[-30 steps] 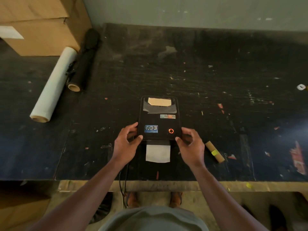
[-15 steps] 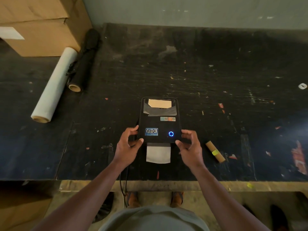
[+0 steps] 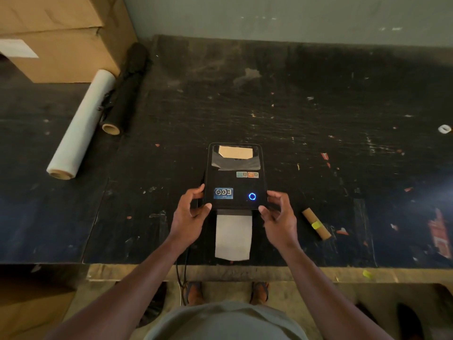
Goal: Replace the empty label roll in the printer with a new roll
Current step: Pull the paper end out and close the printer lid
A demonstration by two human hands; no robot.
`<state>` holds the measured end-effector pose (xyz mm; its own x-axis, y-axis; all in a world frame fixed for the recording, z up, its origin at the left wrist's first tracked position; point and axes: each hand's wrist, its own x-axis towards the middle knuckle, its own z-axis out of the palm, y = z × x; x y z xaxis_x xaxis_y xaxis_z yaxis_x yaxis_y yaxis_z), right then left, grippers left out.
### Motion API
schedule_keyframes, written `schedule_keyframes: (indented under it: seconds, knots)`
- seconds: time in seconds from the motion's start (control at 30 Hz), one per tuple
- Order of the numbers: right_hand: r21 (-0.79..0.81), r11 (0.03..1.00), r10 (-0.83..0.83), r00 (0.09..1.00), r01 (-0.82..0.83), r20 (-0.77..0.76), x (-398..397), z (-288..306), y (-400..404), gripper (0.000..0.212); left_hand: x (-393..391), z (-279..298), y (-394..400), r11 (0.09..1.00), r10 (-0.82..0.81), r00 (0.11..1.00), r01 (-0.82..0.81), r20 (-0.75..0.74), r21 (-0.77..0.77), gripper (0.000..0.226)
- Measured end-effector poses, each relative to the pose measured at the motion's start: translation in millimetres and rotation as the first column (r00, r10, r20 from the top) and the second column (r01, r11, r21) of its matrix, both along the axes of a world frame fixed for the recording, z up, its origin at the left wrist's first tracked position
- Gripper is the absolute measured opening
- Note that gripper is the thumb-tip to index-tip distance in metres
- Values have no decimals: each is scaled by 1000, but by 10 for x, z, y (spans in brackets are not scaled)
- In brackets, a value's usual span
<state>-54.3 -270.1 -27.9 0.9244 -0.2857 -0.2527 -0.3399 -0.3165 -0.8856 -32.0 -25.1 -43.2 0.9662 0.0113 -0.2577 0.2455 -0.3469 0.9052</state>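
Bench: black, scratched and paint-flecked top [image 3: 318, 99] is stretching under a grey wall, and I am looking down on it from the head camera.
Printer: black printer [image 3: 235, 177] is sitting flat near the front edge of the bench, lid down, a blue ring light [image 3: 252, 196] glowing at its near right corner.
Window: clear panel [image 3: 235, 157] at the far end of the lid is showing something tan inside; I cannot tell how full the roll is.
Paper: white strip [image 3: 233, 238] is hanging out of the printer's near slot and lying on the bench between my two hands.
Left hand: left hand [image 3: 190, 217] is cupping the printer's near left corner, thumb touching the front edge, fingers curled at the side and spread, not gripping anything else.
Right hand: right hand [image 3: 279, 217] is mirroring it at the near right corner, thumb tip at the front edge, fingers loosely bent beside the casing.
Core: bare cardboard tube [image 3: 316, 224] with a yellow tab is lying on the bench just right of my right hand, not touching it.
Far left: white film roll [image 3: 81, 126] and a black roll [image 3: 127, 89] are lying side by side, well apart from the printer, in front of brown boxes [image 3: 61, 38].
Cable: dark cord [image 3: 182, 273] is dropping over the bench's front edge below my left wrist.
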Motion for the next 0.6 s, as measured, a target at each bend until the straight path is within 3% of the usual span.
schedule_keyframes:
  seconds: [0.4,0.6]
  knots:
    - [4,1000,7,1000,-8,11,9,-24,-46,50,-46,34,-65,995,39,996,-45,77,87,56]
    - [16,1000,19,1000,-19,-9,32,-19,-83,51,-51,11,-68,997,73,995,-75,70,26,56]
